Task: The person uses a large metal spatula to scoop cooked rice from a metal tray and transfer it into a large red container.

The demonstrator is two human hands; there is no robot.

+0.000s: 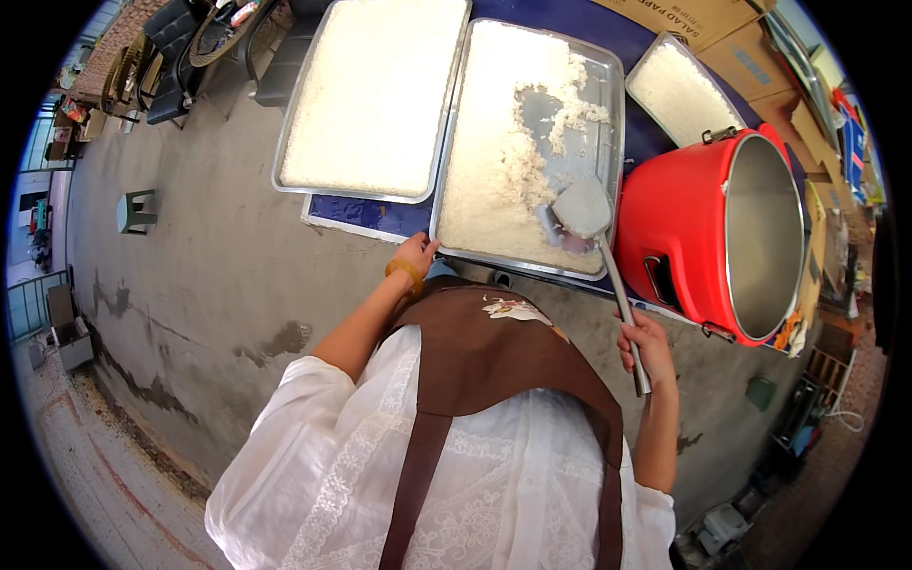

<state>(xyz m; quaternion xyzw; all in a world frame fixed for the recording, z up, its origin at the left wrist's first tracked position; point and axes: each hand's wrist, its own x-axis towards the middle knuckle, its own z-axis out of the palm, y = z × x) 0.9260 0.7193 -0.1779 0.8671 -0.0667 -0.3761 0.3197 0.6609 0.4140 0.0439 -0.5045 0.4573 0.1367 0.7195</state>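
In my right hand (pixel 648 345) is the metal handle of a long-handled ladle (pixel 621 292). Its broad grey head lies over the near right part of a metal tray (pixel 616 78), against the white rice (pixel 491 142). Rice covers the tray's left side thickly, while patches of bare metal show on the right. My left hand (pixel 418 255) has its fingers at this tray's near left corner, pinching the rim. Beside it on the left lies a second metal tray (pixel 285 167), filled evenly with rice (pixel 370 92).
Right of the ladle a red insulated barrel (pixel 673 221) lies on its side, its steel mouth facing right. Behind it are a smaller rice tray (pixel 684 89) and cardboard boxes (pixel 741 64). Black chairs (pixel 171 64) and a green stool (pixel 135 211) stand on the concrete floor to the left.
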